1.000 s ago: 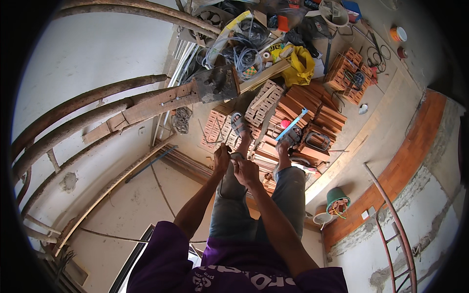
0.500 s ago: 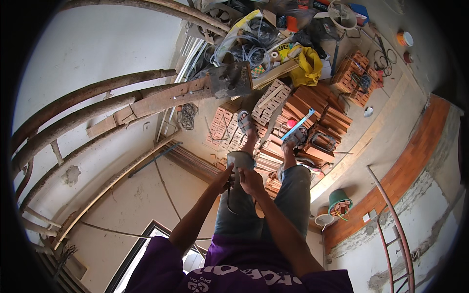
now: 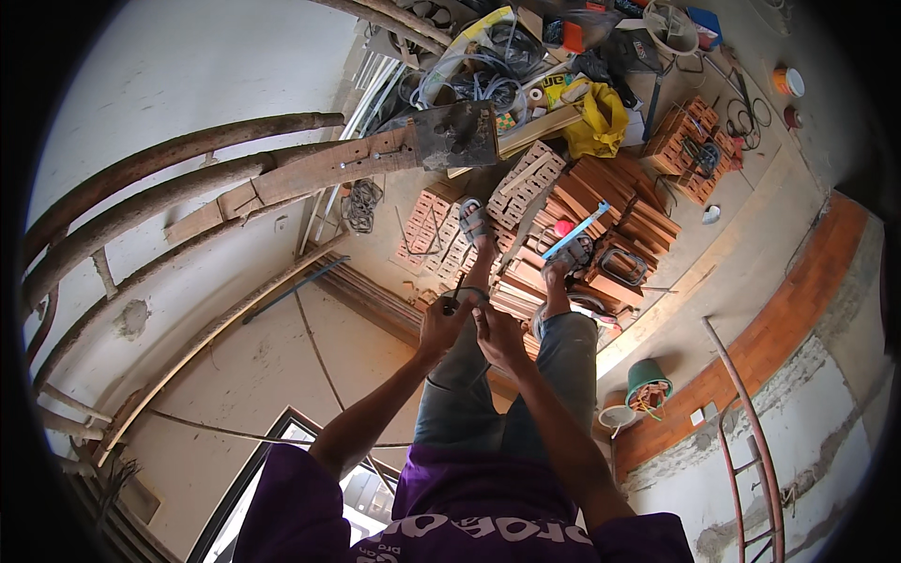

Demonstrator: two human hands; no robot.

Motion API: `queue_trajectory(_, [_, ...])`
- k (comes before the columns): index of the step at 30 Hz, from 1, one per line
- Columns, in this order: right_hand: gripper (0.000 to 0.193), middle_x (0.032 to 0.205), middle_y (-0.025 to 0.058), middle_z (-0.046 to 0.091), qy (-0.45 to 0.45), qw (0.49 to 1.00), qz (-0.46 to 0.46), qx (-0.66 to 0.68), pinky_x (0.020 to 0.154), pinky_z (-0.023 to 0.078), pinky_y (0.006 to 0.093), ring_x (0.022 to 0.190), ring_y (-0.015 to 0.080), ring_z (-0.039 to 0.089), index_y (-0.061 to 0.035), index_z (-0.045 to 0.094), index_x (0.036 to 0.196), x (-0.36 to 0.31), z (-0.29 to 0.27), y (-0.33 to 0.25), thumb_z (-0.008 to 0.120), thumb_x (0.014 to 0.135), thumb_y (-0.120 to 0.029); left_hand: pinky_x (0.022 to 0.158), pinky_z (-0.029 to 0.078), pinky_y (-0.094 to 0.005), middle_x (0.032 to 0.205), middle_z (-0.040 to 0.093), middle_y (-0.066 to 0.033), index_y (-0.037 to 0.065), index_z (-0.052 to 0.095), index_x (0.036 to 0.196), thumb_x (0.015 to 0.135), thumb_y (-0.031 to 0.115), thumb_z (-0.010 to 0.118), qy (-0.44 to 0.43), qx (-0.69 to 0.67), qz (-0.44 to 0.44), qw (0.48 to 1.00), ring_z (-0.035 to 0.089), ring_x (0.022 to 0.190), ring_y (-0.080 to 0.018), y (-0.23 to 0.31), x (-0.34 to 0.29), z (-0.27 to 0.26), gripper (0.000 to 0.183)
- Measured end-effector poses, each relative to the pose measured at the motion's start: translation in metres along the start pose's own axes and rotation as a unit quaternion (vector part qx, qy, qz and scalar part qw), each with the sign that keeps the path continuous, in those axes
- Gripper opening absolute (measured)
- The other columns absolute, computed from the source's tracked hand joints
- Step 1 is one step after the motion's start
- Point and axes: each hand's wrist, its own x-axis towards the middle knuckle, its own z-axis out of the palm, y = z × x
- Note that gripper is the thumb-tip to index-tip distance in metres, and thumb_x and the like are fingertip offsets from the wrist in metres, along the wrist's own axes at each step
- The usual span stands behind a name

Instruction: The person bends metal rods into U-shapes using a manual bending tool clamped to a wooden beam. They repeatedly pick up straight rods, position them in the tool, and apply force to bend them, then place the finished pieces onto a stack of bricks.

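Observation:
Both of my hands are close together in front of my left knee. My left hand (image 3: pixel 441 326) is closed round a thin dark wire-like piece (image 3: pixel 457 287), whose upper end sticks up past my fingers. Beside it, my right hand (image 3: pixel 500 335) is closed too, thumb and fingers pinched at the same piece; its exact kind is too small to make out. My sandalled feet rest among stacked reddish clay tiles (image 3: pixel 612 202) and hollow bricks (image 3: pixel 429 225). Across the tiles by my right foot lies a hacksaw with a light blue frame (image 3: pixel 577 231).
Wooden poles with a plank (image 3: pixel 310 178) slant along the left wall. Bags, coiled tubing and a yellow bag (image 3: pixel 596 117) are heaped ahead. More hollow bricks (image 3: pixel 690 141) stand farther right. A green bucket (image 3: pixel 648 380) and a metal ladder (image 3: pixel 751 441) are at the lower right.
My left hand has risen slightly and turned; the dark piece now points up above it, where before it hung down in a curve. My right hand has shifted slightly to the right.

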Motion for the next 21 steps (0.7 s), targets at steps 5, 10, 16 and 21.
queue_trajectory(5, [0.030,0.078,0.0238,0.065,0.056,0.997,0.048,-0.038,0.071,0.050,0.0535,0.077,0.0449,0.063,-0.0086,0.060,0.106,-0.006,0.026,0.011,0.045,0.097,-0.033,0.054,0.040,-0.0404,0.058,0.055,-0.0140,-0.002,0.063,0.076,0.084,0.052,0.064,0.063,0.088,0.073,0.991,0.053,0.054,-0.0209,-0.007,-0.004,0.009,0.055])
queue_trajectory(10, [0.024,0.081,0.0198,0.067,0.096,0.995,0.027,-0.018,0.071,0.051,0.0516,0.079,0.0413,0.065,-0.0127,0.063,0.107,0.001,0.034,0.038,0.051,0.090,-0.023,0.056,0.042,-0.0431,0.062,0.059,-0.0149,0.000,0.064,0.076,0.085,0.051,0.062,0.092,0.146,0.060,0.983,0.058,0.057,-0.0277,0.001,-0.005,0.022,0.051])
queue_trajectory(16, [0.024,0.078,0.0147,0.067,0.064,0.997,-0.031,0.042,0.064,0.050,0.0454,0.074,0.0375,0.065,-0.0107,0.061,0.104,0.008,0.025,0.040,0.060,0.082,-0.018,0.056,0.043,-0.0445,0.062,0.058,-0.0144,0.002,0.060,0.073,0.084,0.047,0.065,0.128,0.165,0.105,0.972,0.058,0.057,-0.0319,-0.004,-0.008,0.031,0.047])
queue_trajectory(21, [0.019,0.081,0.0172,0.066,0.017,1.000,-0.013,0.013,0.065,0.049,0.0459,0.078,0.0401,0.064,-0.0106,0.061,0.097,0.012,0.018,0.041,0.058,0.084,-0.025,0.055,0.042,-0.0428,0.059,0.055,-0.0129,0.002,0.056,0.072,0.082,0.046,0.067,0.095,0.142,0.113,0.979,0.056,0.055,-0.0294,0.004,-0.012,0.028,0.046])
